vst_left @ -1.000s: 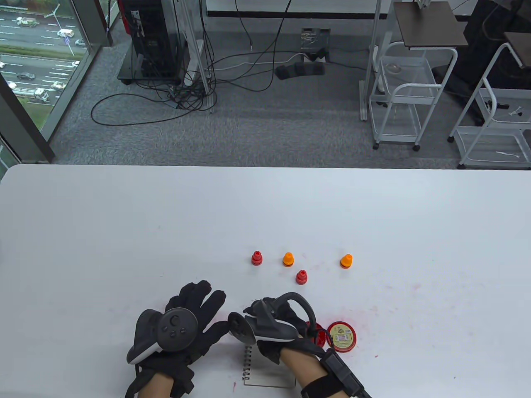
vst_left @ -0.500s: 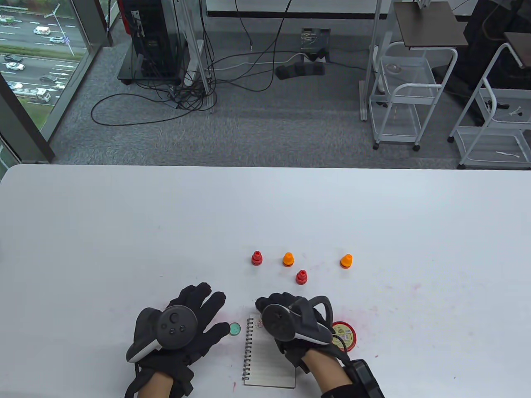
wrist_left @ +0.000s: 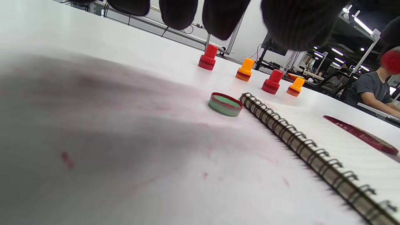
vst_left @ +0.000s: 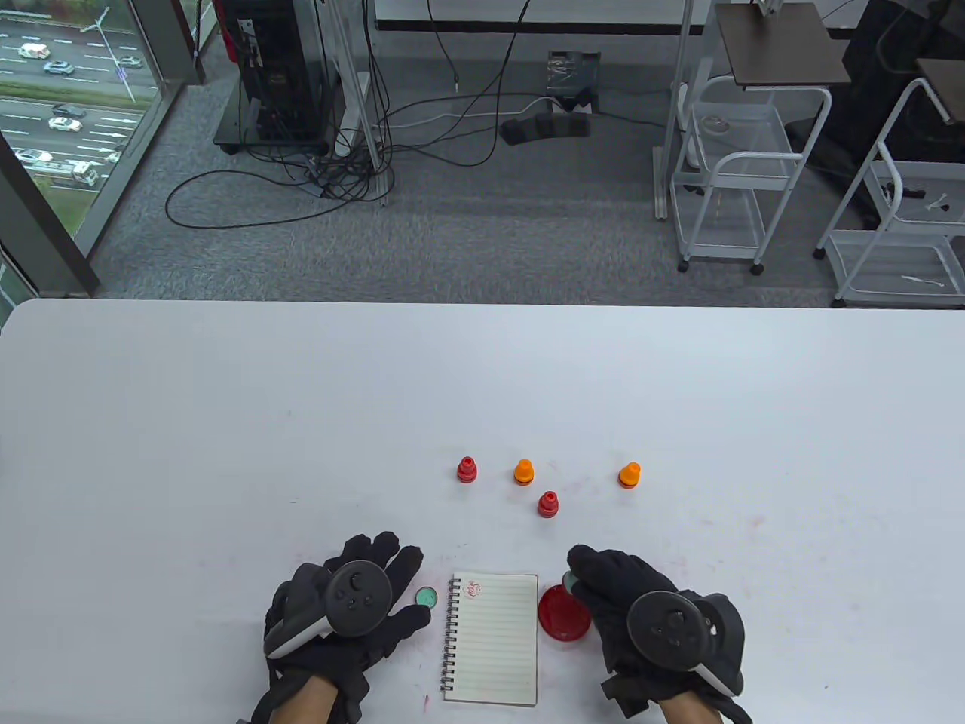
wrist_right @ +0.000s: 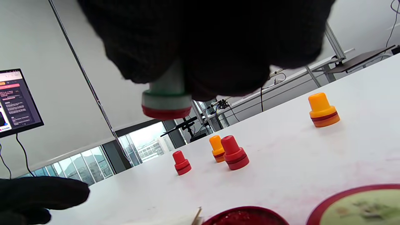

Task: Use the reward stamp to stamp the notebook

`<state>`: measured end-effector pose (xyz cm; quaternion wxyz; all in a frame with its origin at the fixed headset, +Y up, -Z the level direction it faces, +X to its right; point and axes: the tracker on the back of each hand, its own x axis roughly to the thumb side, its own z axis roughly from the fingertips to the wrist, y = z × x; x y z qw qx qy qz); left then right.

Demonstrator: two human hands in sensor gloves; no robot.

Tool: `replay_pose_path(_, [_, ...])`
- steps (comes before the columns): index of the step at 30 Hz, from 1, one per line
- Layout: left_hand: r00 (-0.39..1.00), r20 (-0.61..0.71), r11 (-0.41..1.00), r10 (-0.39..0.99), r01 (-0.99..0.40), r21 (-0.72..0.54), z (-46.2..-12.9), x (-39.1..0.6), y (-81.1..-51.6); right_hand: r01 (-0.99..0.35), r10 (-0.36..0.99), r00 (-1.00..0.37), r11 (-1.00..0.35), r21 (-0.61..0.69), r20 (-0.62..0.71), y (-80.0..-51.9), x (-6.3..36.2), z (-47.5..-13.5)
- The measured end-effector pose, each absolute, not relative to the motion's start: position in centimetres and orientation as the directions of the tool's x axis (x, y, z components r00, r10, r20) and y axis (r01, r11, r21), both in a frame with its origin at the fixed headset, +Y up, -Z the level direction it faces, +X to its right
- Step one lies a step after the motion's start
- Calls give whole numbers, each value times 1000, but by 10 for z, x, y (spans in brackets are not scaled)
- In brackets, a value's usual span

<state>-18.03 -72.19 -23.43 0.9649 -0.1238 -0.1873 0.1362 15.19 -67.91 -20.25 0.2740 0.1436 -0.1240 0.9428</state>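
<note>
One stamp (wrist_right: 166, 101) is pinched in the curled fingers of my right hand (vst_left: 629, 603), its white-and-green body held upright with the red face pointing down, clear of the table. It hangs over the far edge of the open red ink pad (vst_left: 564, 612), which lies just beside the right edge of the notebook (vst_left: 491, 639). The notebook lies flat with its spiral binding on the left and a lined page up; a small red print (vst_left: 475, 588) sits in the page's far left corner. My right wrist comes in from the bottom edge, palm down, the tracker on the back of the hand.

My left hand (vst_left: 362, 611) rests palm down on the white table (vst_left: 482, 377) to the left of the notebook, fingers spread and straight, holding nothing. The stamp's green cap (vst_left: 427, 597) lies between its fingertips and the spiral binding, near both; I cannot tell whether a finger touches it.

Beyond the notebook stand four more stamps, apart from one another: a red one (vst_left: 467, 469), an orange one (vst_left: 524, 472), a second red one (vst_left: 548, 504) nearer to me, and a second orange one (vst_left: 629, 474) furthest right. Past them the tabletop runs bare to its far edge, and equally to both sides of my hands. Faint red smears mark the surface around the ink pad.
</note>
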Motion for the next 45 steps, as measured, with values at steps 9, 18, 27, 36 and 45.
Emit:
replay_pose_path(9, [927, 296, 928, 232, -119, -354, -241, -167, -738, -531, 443, -816, -828, -180, 373, -679, 144, -199])
replay_pose_path(18, [935, 328, 955, 138, -38, -294, -244, -145, -743, -503, 416, -828, -847, -173, 376, -680, 139, -199])
replay_pose_path(27, [942, 305, 959, 139, -51, -280, -245, -142, -747, -497, 408, -834, -848, -183, 371, -680, 140, -198])
replay_pose_path(36, [947, 291, 958, 140, -54, -283, -244, -138, -745, -495, 405, -833, -849, -185, 376, -680, 138, -196])
replay_pose_path(45, [823, 293, 873, 487, -446, -199, -240, -144, -718, -522, 419, -815, -831, -193, 401, -681, 132, -194])
